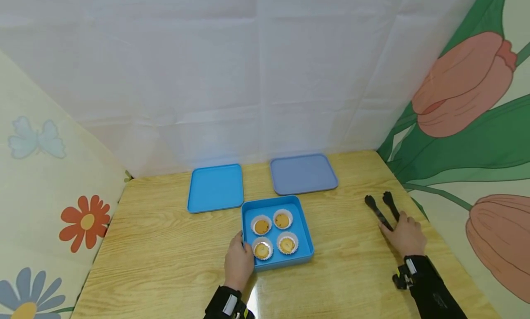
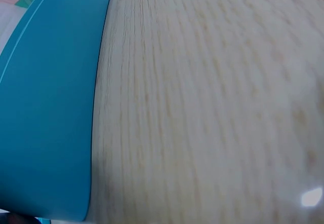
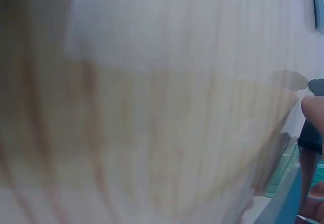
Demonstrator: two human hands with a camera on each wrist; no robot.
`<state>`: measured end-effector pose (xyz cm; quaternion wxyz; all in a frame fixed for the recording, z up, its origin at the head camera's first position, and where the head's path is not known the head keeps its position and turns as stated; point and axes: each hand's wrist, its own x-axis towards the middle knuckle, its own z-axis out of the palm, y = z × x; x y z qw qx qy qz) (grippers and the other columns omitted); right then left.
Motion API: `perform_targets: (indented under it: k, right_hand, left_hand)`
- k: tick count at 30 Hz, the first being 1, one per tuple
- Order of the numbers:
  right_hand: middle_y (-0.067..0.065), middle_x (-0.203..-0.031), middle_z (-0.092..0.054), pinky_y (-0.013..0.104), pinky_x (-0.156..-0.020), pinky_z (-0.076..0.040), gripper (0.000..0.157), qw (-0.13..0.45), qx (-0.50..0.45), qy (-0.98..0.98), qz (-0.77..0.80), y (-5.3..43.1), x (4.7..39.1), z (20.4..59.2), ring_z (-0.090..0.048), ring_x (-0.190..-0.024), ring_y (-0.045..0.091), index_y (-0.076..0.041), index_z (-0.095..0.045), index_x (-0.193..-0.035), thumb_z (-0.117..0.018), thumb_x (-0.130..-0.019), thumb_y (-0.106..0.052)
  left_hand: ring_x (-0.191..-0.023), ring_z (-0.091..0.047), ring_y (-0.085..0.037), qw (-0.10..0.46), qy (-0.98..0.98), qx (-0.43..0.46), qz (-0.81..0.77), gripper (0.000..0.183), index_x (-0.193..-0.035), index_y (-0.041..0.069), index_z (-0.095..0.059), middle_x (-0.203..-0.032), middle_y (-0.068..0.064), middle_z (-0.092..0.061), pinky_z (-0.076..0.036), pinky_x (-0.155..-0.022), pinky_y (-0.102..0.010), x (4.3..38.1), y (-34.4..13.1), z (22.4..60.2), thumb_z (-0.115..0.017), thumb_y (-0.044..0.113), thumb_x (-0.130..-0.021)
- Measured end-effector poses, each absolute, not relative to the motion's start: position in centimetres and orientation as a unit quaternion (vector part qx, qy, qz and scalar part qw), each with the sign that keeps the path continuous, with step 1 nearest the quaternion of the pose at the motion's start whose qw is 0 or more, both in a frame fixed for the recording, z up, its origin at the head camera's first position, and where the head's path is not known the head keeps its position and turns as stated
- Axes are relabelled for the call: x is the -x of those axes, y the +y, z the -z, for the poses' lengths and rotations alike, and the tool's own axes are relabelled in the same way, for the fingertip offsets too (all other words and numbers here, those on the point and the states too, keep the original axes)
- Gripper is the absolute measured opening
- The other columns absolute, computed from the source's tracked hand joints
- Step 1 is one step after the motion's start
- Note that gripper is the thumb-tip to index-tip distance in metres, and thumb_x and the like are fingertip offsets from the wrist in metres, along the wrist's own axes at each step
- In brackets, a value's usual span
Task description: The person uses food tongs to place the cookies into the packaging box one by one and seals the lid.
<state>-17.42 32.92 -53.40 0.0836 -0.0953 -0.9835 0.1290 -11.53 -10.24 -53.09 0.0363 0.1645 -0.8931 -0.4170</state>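
A square blue box stands on the wooden table, its side wall large in the left wrist view. Inside it sit several white paper cups, each with a round golden cookie. My left hand grips the box at its left side near the front corner. Over at the right, my right hand holds black tongs by the rear part, their two arms spread and tips pointing away from me. The thumb shows against the dark tongs at the edge of the right wrist view.
Behind the box lie a flat bright blue tray on the left and a greyish-blue tray on the right. A white cloth hangs at the table's back edge. Flower-printed panels flank both sides.
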Motion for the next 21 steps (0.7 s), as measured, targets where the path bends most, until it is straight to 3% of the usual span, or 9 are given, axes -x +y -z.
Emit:
perform_targets:
  k: [11,21]
  right_hand:
    - [0.045,-0.114,-0.037,0.067,-0.079,-0.034,0.075,0.151,0.027,-0.980,-0.126,30.0,17.4,51.5,-0.030,-0.107,0.058,0.021,-0.035,-0.124,-0.065,-0.079,-0.031]
    - [0.036,-0.106,-0.050,0.057,-0.088,-0.035,0.070,0.187,-0.066,-0.970,-0.141,24.3,17.1,50.3,-0.040,-0.105,0.049,0.017,-0.042,-0.123,-0.069,-0.076,-0.027]
  left_hand:
    - [-0.117,-0.046,-0.038,0.034,-0.895,-0.161,0.415,0.041,-0.130,-0.008,-0.042,-0.127,-0.025,-0.048,-0.041,-0.093,-0.050,11.5,-10.6,53.1,-0.044,0.010,-0.093]
    - [-0.112,-0.050,-0.039,0.061,-0.917,-0.120,0.376,0.043,-0.128,-0.009,-0.044,-0.124,-0.026,-0.050,-0.043,-0.090,-0.050,11.6,-11.4,52.0,-0.041,0.020,-0.096]
